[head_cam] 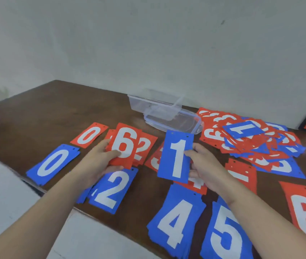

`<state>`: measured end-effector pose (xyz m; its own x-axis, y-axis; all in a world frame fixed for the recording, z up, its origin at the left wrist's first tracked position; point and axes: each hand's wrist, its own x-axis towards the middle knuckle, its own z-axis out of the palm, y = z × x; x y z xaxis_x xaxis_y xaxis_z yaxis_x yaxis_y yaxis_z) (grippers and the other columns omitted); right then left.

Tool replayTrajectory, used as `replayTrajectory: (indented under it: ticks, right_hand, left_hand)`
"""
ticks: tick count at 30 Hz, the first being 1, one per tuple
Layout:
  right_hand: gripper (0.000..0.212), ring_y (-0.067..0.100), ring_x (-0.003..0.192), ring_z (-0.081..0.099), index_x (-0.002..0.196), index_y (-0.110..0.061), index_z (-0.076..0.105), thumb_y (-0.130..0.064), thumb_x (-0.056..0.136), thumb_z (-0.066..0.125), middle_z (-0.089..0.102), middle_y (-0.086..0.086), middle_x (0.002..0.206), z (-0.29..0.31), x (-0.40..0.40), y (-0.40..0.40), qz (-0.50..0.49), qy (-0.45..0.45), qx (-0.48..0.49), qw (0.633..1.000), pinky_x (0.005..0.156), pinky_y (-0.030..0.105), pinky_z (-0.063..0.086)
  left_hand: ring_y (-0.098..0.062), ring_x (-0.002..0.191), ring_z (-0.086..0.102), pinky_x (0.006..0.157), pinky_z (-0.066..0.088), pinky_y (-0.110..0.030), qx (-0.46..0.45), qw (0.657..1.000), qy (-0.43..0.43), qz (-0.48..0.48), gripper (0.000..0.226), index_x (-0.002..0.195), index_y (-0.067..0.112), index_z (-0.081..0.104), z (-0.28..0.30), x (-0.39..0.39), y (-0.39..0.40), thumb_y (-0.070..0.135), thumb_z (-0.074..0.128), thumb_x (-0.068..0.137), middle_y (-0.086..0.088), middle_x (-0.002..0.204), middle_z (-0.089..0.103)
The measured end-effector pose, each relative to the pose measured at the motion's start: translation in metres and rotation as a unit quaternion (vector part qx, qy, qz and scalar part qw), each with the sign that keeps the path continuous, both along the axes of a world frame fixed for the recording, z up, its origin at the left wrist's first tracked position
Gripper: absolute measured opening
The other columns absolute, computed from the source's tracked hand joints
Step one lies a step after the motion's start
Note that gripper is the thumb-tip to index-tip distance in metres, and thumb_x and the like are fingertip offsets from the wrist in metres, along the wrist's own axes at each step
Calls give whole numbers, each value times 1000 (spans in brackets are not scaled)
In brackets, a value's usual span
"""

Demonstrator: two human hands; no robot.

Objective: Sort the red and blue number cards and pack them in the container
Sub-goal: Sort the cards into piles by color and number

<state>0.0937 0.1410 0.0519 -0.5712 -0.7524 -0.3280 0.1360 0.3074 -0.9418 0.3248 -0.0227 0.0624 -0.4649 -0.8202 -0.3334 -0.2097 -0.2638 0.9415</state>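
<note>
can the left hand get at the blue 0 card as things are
Probably not right away: the left hand is gripping a red 6 card. The blue 0 card lies uncovered just to its left.

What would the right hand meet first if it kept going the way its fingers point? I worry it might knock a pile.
Probably the red 3 pile, just beyond the blue 1 card that the right hand holds. Depth is unclear; it may pass above.

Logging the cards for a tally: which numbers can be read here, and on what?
"0": red card
"0": blue card
"6": red card in left hand
"1": blue card in right hand
"2": blue card
"4": blue card
"5": blue card
Mixed pile: mostly unreadable.
</note>
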Motion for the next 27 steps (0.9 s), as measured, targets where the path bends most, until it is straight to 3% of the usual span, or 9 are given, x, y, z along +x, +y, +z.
replayTrajectory:
  ticks: [5,7,9,12,16,19,22,25,27]
  right_hand:
    - [12,23,95,73,86,-15,59,-16,98,56,74,12,106,-5,57,-59,95,40,13,995,90,43,58]
    - [2,23,98,73,96,-11,58,-10,95,59,74,9,105,-8,77,-80,128,37,11,991,92,49,58]
    - [30,23,97,73,116,-16,50,-2,92,62,72,8,110,-10,97,-101,165,25,5,986,86,49,60]
    - [65,23,92,74,127,-37,36,5,88,67,69,12,112,-7,127,-123,219,30,8,975,72,38,63]
    - [43,22,97,71,126,-23,50,-2,91,63,67,7,111,-8,163,-146,259,90,16,962,78,40,63]
    - [27,19,96,68,114,-24,54,-11,91,61,65,1,106,-16,182,-161,279,199,12,939,80,44,61]
    - [22,16,98,62,111,-29,54,-24,91,62,63,-9,104,-26,190,-167,285,379,33,880,83,41,56]
    - [38,19,118,48,125,-31,54,-42,90,64,57,-9,124,-39,187,-168,269,506,59,817,96,36,45]
    - [53,19,125,42,136,-32,48,-51,90,64,51,-7,135,-42,182,-167,261,524,66,808,103,35,41]
  left_hand:
    - [-17,66,71,48,52,-20,-31,996,-1,88,22,104,16,58,0,79,-29,12,74,89,-8,93,76]
    - [-17,60,59,46,45,-20,-35,991,14,126,20,104,15,60,0,106,-36,13,73,89,-12,86,73]
    - [-19,72,61,58,45,-25,-30,986,35,163,18,106,17,65,0,132,-42,16,73,90,-11,95,75]
    - [-14,78,65,66,51,-26,-13,977,61,205,15,107,20,71,-2,166,-48,20,68,93,-3,101,76]
    - [-13,75,67,62,61,-28,36,970,93,224,17,107,19,69,-7,194,-51,15,56,97,-1,93,75]
    - [-16,81,64,66,61,-29,39,974,82,207,24,104,18,69,-7,205,-51,6,49,96,-2,92,73]
    - [-14,82,67,68,57,-28,10,978,55,201,28,110,19,69,-8,213,-53,4,50,96,-1,97,74]
    - [-18,84,63,68,51,-27,-7,970,67,232,25,116,19,66,-10,219,-58,7,57,97,-4,100,73]
    - [-16,80,66,64,50,-24,-8,967,77,244,23,118,18,65,-11,219,-61,10,62,97,-6,103,74]
